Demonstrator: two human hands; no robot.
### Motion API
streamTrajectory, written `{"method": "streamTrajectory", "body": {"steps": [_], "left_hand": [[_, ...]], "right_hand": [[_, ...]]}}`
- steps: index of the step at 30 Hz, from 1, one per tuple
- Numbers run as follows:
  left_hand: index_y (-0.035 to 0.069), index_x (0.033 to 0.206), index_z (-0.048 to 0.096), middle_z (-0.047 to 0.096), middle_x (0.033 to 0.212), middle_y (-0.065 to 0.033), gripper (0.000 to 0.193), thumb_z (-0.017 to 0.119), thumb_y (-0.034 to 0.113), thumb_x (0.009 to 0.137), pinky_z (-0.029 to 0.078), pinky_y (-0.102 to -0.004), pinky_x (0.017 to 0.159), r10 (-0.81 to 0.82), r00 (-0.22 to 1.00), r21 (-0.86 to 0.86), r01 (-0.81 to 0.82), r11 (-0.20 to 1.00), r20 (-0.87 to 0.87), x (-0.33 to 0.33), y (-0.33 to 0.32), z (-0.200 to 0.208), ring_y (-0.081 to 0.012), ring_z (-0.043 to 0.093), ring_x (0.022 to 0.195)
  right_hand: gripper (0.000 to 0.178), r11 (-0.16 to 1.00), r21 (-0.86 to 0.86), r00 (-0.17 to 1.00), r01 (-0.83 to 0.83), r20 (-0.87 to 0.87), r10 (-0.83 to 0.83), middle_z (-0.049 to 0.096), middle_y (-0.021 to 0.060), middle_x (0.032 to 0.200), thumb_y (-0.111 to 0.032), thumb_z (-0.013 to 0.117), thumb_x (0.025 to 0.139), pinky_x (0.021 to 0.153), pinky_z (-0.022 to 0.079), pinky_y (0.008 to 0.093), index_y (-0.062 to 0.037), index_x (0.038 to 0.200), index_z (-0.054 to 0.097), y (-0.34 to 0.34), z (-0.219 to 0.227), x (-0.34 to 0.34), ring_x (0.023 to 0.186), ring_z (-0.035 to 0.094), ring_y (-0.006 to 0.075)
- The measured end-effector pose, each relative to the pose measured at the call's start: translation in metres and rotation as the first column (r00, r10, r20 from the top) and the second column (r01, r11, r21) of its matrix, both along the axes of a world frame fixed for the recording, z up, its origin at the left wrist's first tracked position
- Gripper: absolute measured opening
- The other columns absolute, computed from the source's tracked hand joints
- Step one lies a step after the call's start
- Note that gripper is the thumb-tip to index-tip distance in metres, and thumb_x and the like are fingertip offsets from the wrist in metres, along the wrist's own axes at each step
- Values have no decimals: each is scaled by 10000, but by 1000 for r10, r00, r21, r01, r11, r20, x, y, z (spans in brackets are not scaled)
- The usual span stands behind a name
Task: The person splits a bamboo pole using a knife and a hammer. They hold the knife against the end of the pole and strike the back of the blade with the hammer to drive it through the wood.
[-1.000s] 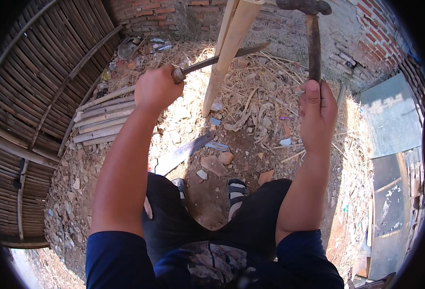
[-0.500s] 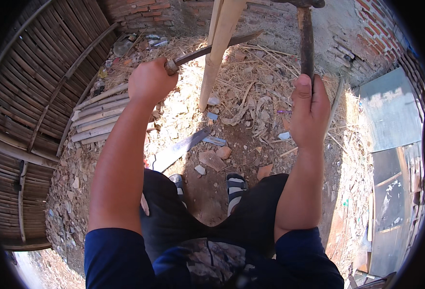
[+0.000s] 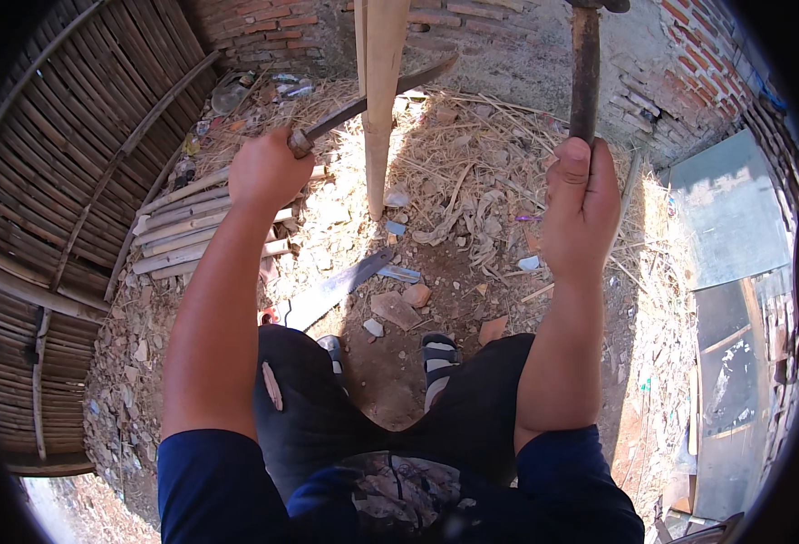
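My left hand is closed round the handle of a machete, its dark blade pointing up and to the right. That blade crosses a split bamboo pole, passing behind the pole's front piece; its curved tip shows on the far side. The pole stands nearly upright, its lower end near the littered ground and its top out of view. In my right hand is a hammer, gripped by its dark handle and held upright. Only part of the hammer's head shows at the top edge. Machete and hammer are apart.
A handsaw lies on the ground near my left foot. Cut bamboo lengths are piled at the left beside a slatted bamboo wall. Straw, shavings and broken tile cover the ground. A brick wall stands behind, and grey panels lean at the right.
The bamboo pole has shifted left and stands straighter. My left hand and the machete have moved slightly left and down with it. The hammer's head has risen mostly out of view.
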State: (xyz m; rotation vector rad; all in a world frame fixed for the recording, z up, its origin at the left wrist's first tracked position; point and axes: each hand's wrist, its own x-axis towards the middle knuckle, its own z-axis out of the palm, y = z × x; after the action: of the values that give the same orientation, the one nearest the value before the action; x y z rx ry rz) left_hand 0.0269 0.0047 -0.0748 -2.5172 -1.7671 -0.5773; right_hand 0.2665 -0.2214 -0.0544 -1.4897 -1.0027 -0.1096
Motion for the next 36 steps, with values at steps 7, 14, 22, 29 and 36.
{"method": "streamTrajectory", "body": {"steps": [7,14,22,29,36], "left_hand": [[104,1065,733,751,951,-183,346,717,341,812,570,-498,841,-34,999,-44,35,998,36,0,-8,8,-378,718,934],[89,987,733,746,927,-185,293,723,325,815,579,-491,831,-50,998,-59,53,997,38,-12,-3,3,-381,721,908],[58,1087,707,747,942,-186,412,747,412,881,562,-496,850,-172,984,-62,175,983,41,0,-3,11,-379,715,952],[57,1020,710,749,929,-163,431,736,470,900,569,-485,831,-120,993,-169,120,978,13,2,0,19,-355,720,934],[56,1009,714,745,922,-177,415,722,459,909,567,-489,838,-117,993,-138,119,983,26,-3,4,13,-367,717,938]], "right_hand": [[494,913,-407,969,35,238,69,589,117,648,-517,513,1063,585,465,400,-44,989,633,24,-2,44,583,600,231],[495,984,-164,949,63,315,-9,579,128,635,-532,527,1053,582,467,420,-46,1008,610,0,57,29,569,600,251],[497,922,-382,968,69,250,31,595,151,645,-531,533,1048,594,472,462,-46,948,578,28,-4,38,586,603,347],[445,979,-185,971,90,233,-45,607,153,652,-457,510,1078,579,471,422,-29,971,572,26,31,24,590,613,350],[494,876,-463,970,138,242,-25,654,182,695,-530,509,1051,622,491,499,-55,946,588,37,-1,24,682,678,407]]}}
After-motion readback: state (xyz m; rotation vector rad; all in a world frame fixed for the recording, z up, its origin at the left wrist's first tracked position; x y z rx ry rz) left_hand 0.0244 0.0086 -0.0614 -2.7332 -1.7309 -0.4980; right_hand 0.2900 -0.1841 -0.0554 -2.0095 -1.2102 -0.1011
